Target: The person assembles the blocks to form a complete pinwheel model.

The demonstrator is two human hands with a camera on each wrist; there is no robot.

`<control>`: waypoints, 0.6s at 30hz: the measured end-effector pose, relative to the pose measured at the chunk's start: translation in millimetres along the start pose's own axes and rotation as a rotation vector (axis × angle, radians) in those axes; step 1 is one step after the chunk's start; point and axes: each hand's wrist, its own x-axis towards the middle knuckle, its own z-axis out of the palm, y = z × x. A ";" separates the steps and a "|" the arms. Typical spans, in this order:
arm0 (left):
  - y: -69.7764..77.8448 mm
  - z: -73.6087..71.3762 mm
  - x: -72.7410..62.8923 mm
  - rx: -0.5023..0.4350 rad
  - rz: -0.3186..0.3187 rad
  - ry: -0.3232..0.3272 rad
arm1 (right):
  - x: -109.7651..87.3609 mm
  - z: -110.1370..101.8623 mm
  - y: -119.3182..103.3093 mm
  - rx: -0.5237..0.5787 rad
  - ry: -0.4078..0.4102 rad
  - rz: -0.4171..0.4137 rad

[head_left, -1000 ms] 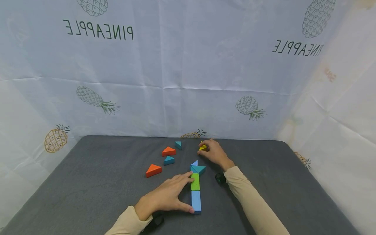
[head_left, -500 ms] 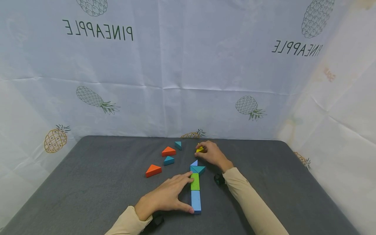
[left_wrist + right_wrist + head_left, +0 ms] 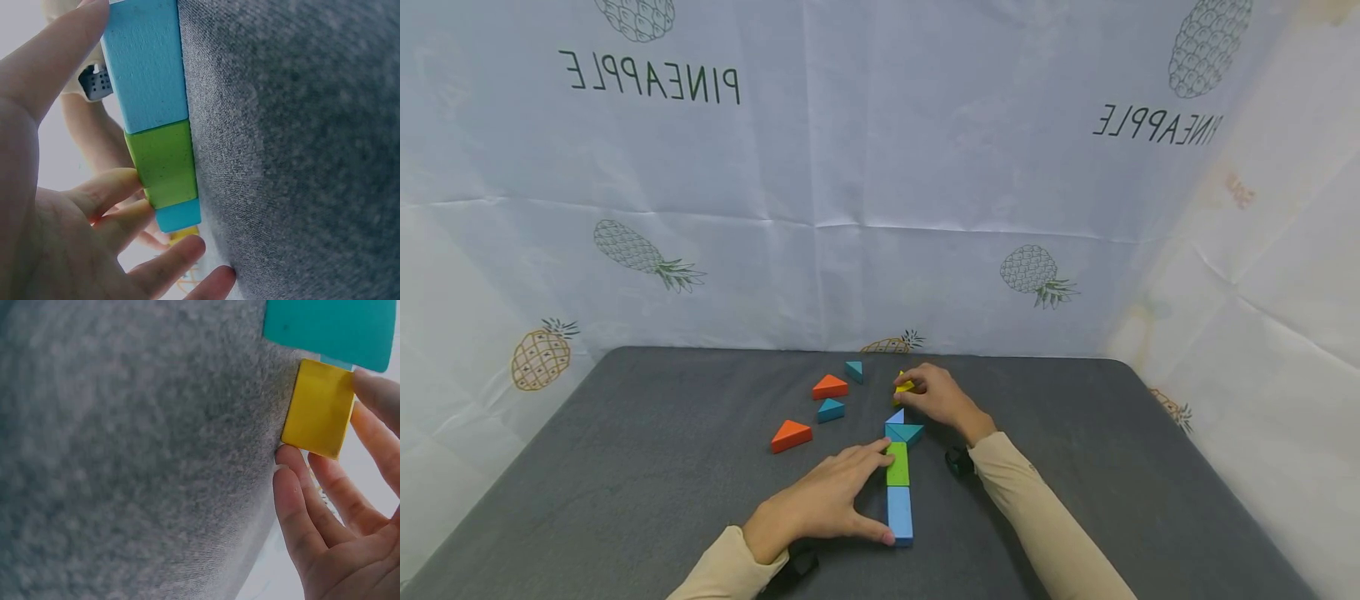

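The right hand (image 3: 938, 397) has its grip pinched on the yellow block (image 3: 319, 407), just beyond the light-blue triangle (image 3: 897, 417) on the desk (image 3: 625, 475). The left hand (image 3: 822, 502), grip spread and relaxed, touches the green block (image 3: 898, 465) and blue block (image 3: 900, 510)

we see a rectangular blue block (image 3: 900, 513) lying flat, lengthwise, its top plain and smooth, with the thumb of the left hand (image 3: 826, 497) at its near left corner. a rectangular green block (image 3: 898, 464) lies flat too, in line with it, its near end touching the blue one's far end; fingertips of the left hand meet its left side. farther off and apart from both, we find a yellow block (image 3: 317, 407), its rectangular side showing, pinched between thumb and fingers of the right hand (image 3: 942, 397).
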 end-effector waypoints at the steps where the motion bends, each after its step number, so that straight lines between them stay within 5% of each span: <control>1: 0.0 0.1 0.1 0.000 0.000 0.000 | -0.3 0.3 0.2 0.001 -0.002 0.000; 18: 1.4 0.0 -0.5 -0.010 0.003 0.006 | -8.5 -1.0 -8.7 -0.003 -0.053 -0.062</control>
